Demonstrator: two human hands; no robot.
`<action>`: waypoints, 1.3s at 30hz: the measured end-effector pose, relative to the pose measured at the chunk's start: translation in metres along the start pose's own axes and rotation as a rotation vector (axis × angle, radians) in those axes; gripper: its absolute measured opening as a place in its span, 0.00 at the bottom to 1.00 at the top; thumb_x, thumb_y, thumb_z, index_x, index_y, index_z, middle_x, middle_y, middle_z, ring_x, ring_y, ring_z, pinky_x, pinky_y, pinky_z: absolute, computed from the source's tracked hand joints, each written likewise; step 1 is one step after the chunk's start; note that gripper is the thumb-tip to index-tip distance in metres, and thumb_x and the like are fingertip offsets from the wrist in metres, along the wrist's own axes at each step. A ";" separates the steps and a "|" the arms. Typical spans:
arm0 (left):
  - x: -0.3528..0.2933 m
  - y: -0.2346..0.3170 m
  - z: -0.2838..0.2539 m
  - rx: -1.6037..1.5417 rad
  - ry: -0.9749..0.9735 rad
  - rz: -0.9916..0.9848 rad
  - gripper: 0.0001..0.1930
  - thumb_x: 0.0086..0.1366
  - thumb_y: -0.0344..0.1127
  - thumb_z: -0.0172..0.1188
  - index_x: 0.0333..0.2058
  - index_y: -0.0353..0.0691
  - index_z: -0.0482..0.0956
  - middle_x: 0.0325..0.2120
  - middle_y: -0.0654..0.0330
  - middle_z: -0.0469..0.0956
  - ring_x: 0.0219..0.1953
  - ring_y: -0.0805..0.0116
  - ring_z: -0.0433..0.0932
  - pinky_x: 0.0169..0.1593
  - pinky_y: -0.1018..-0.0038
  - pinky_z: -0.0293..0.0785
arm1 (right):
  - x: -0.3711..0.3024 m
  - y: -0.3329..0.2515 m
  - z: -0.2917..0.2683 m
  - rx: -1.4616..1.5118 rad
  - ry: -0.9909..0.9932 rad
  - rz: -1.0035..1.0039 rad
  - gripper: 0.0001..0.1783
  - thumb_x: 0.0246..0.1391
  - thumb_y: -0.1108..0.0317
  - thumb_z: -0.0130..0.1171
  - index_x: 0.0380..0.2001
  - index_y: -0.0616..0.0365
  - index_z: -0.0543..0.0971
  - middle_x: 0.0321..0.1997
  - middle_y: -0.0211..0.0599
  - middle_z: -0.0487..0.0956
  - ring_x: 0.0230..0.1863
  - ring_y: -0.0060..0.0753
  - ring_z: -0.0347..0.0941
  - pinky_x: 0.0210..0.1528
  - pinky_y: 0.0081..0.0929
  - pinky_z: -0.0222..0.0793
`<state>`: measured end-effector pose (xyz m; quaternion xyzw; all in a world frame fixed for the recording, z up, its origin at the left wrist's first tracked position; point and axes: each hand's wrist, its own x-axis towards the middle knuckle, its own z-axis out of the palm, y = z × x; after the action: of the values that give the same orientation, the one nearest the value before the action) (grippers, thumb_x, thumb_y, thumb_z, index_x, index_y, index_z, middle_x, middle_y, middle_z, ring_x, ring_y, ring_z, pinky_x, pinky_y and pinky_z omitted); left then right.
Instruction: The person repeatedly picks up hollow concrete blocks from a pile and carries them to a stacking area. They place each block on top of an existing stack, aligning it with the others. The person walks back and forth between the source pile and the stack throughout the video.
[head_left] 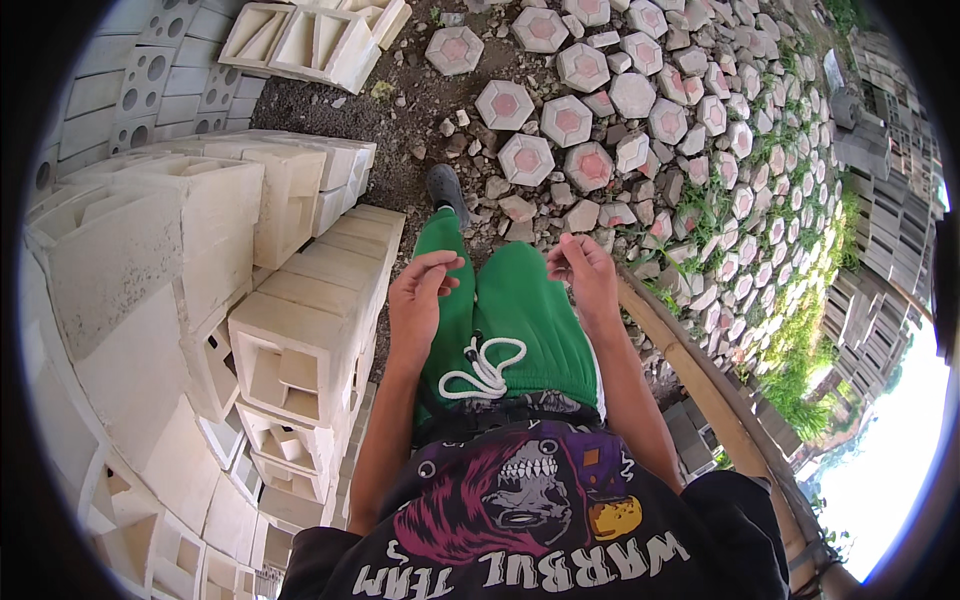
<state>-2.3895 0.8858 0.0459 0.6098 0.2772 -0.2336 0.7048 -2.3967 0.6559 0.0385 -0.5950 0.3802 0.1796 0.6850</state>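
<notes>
My left hand [422, 290] hangs in front of my left thigh, fingers loosely bent and thumb a little apart, with nothing seen in it. Over by my right thigh, my right hand [583, 272] is raised with half-curled fingers, also holding nothing that I can see. Both hands are in the air above my green trousers [520, 330], whose white drawstring [484, 370] lies between my forearms. Nearest to the left hand is a stack of cream-coloured hollow blocks [310, 320]. Hexagonal paving blocks [588, 166] with pinkish centres lie on the ground ahead of the right hand.
More cream openwork blocks [320, 45] stand at the far left, near grey blocks with round holes [142, 85]. Stone rubble [520, 208] covers the ground by my shoe [446, 190]. A wooden pole [700, 385] slants along my right side. Grey blocks [890, 220] are stacked far right.
</notes>
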 end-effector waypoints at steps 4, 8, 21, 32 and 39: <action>0.055 0.032 0.006 0.021 -0.025 -0.013 0.09 0.64 0.28 0.47 0.30 0.39 0.77 0.38 0.58 0.80 0.34 0.73 0.75 0.40 0.77 0.69 | 0.033 -0.047 0.029 0.023 -0.001 -0.011 0.15 0.61 0.58 0.51 0.30 0.60 0.75 0.28 0.29 0.76 0.30 0.19 0.72 0.34 0.19 0.69; 0.100 0.062 0.040 0.062 -0.078 -0.038 0.09 0.62 0.25 0.46 0.25 0.38 0.73 0.39 0.57 0.79 0.36 0.71 0.75 0.41 0.76 0.69 | 0.056 -0.078 0.021 0.019 -0.003 0.018 0.15 0.61 0.59 0.52 0.30 0.60 0.75 0.29 0.29 0.77 0.30 0.18 0.72 0.34 0.19 0.69; 0.206 0.163 0.252 0.115 -0.221 0.075 0.07 0.56 0.16 0.50 0.24 0.35 0.73 0.36 0.57 0.77 0.35 0.75 0.72 0.39 0.80 0.69 | 0.175 -0.247 -0.101 0.211 0.081 -0.130 0.13 0.62 0.63 0.49 0.40 0.63 0.75 0.26 0.30 0.77 0.28 0.19 0.71 0.32 0.18 0.68; 0.266 0.287 0.377 0.315 -0.292 0.202 0.06 0.53 0.20 0.63 0.29 0.36 0.77 0.30 0.63 0.77 0.32 0.78 0.75 0.39 0.82 0.72 | 0.247 -0.385 -0.180 0.456 0.162 -0.241 0.26 0.63 0.49 0.47 0.24 0.63 0.75 0.06 0.22 0.60 0.06 0.12 0.50 0.09 0.17 0.44; 0.354 0.357 0.441 0.235 -0.371 0.218 0.06 0.55 0.27 0.66 0.30 0.36 0.78 0.25 0.66 0.77 0.28 0.81 0.73 0.32 0.84 0.68 | 0.318 -0.468 -0.180 0.536 0.150 -0.352 0.22 0.63 0.53 0.50 0.23 0.60 0.74 0.07 0.18 0.58 0.07 0.10 0.47 0.11 0.17 0.41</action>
<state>-1.8436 0.5051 0.1121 0.6603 0.0464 -0.2949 0.6891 -1.9198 0.3125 0.1222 -0.4616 0.3547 -0.0923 0.8079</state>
